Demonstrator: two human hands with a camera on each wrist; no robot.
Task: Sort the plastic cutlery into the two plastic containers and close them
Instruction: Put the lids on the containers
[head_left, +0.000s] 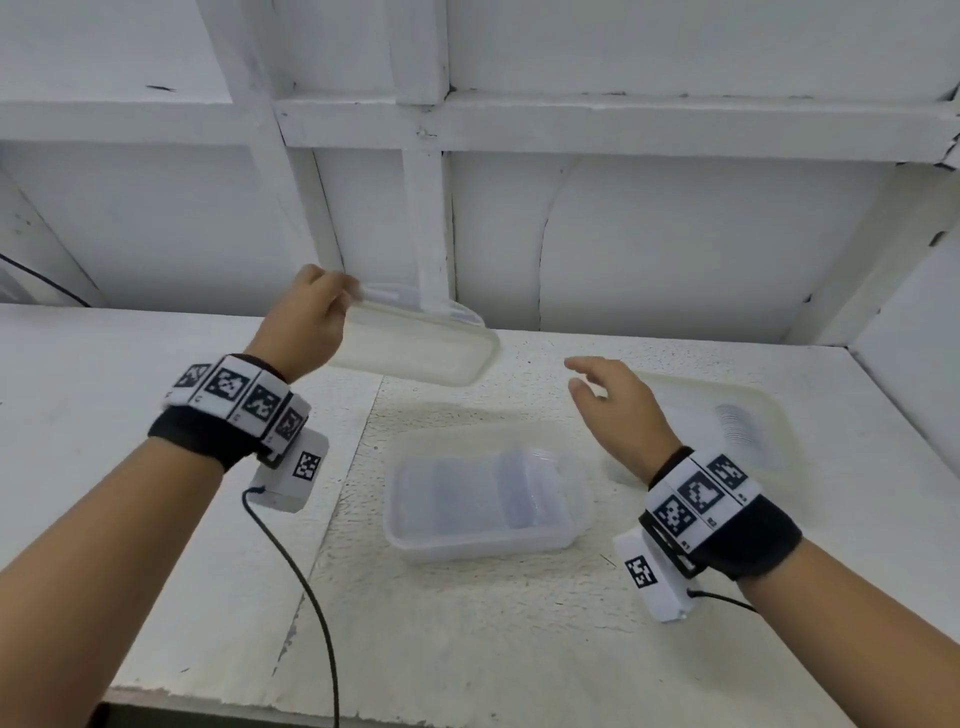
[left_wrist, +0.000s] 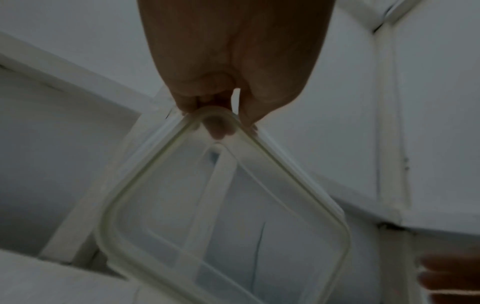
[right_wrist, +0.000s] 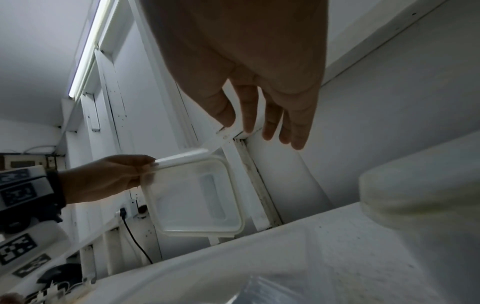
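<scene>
Head view leaves us unsure what the cutlery (head_left: 511, 486) inside the open container (head_left: 485, 501) is: only pale, translucent shapes show through its walls, too blurred to sort into forks or spoons. A second container (head_left: 727, 421) at the right already wears its lid, our right wrist cuts off its near corner, and the ribbed shape seen through it is hard to read. From the left wrist the picture is dim, and fingers of the other hand only show at the lower right edge. The white table (head_left: 156, 374) is rough and chipped along its front edge, backed by a white panelled wall (head_left: 675, 234) with painted battens; a black cable (head_left: 306, 587) trails from our left wrist over the table. Our left hand (head_left: 306, 322) is raised above the table's far side and pinches one corner of a clear lid (head_left: 415, 343), thumb below and fingers above, the lid tilted in the air. Our right hand (head_left: 618, 405) hovers beside the open container, fingers loosely spread and holding nothing.
</scene>
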